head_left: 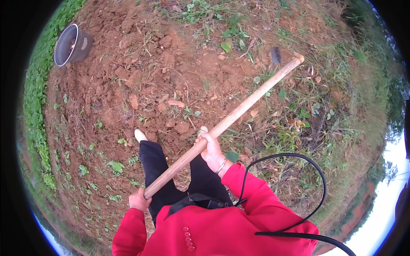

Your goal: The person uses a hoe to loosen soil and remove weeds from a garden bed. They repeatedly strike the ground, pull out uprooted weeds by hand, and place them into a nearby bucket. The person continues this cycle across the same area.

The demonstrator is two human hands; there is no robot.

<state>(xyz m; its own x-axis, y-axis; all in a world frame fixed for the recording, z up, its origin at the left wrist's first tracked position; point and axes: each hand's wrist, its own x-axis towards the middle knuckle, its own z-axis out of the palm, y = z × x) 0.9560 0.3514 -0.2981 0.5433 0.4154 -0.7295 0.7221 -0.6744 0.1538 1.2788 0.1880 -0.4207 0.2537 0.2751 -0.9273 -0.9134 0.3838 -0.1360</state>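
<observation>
A hoe with a long pale wooden handle (pixel 246 104) slants across my body, from lower left up to the far right. Close to the handle's butt end, my left hand (pixel 140 200) is wrapped around the wood. My right hand (pixel 211 150), with a bracelet at the wrist, grips the same handle farther along, near its middle. At the far end the dark metal hoe blade (pixel 283 55) hangs above the soil and weeds; whether it touches the ground I cannot tell.
Loose reddish soil (pixel 128 80) with clods lies ahead. A dark plastic bucket (pixel 81 44) with some small items inside stands at far left, beside leafy green crops (pixel 35 105). Weeds and dry grass (pixel 298 134) cover the right. A black cable (pixel 325 185) loops by my right arm.
</observation>
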